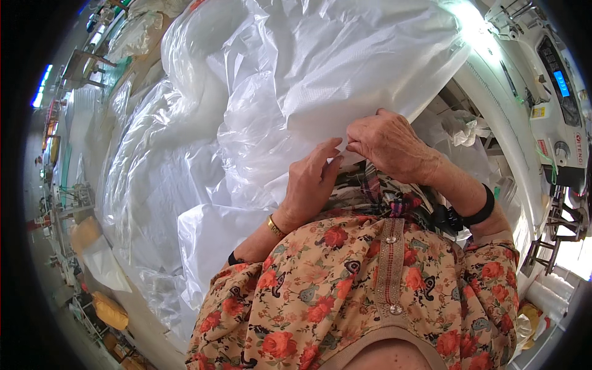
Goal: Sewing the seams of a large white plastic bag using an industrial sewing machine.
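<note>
A white woven plastic sheet (364, 68) spreads in front of me, its near edge running under my hands. My right hand (391, 145) is over that edge, thumb and fingers curled together in a pinch. Whatever sits between those fingertips is too small or hidden to name. Close by on the left, my left hand (311, 179) is half curled, with a gap between thumb and forefinger and nothing visible in it. Its fingertips point at the right hand without touching it. Thinner clear plastic (253, 135) lies crumpled beyond the left hand.
At the right stands a white sewing machine (561, 111) with a lit blue display and a bright lamp. White thread cones (549, 293) are below it. More clear plastic (154, 154) is heaped at left. A yellow packet (111, 310) lies at lower left.
</note>
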The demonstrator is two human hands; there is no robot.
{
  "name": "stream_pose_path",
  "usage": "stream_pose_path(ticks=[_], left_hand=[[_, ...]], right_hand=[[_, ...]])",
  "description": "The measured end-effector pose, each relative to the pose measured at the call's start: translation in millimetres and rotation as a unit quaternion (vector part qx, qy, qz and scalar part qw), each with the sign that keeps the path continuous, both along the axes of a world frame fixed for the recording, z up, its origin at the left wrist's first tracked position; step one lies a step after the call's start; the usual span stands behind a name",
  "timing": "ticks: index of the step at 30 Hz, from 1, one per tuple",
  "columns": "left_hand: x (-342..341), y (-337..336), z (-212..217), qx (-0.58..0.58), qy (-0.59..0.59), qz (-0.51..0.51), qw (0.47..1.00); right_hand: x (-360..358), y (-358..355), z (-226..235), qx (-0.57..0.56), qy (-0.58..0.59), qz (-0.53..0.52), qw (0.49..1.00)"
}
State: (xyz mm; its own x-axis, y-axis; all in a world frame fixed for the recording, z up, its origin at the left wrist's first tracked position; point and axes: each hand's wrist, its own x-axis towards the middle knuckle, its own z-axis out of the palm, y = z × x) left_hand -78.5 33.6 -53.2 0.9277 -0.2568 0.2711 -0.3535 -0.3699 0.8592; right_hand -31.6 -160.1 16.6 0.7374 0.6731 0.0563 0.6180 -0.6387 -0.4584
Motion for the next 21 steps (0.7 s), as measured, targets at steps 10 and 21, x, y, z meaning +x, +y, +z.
stream_pose_path(ticks=[10,21], left_hand=[[5,-3,13,-0.125,0.020,-0.008,0.992],[3,-15,23,-0.038,-0.018,0.017,0.999]], right_hand=[[7,2,5,0.079,-0.042,-0.044,0.995],[-4,-20,17,-0.017,-0.112,0.018,0.993]])
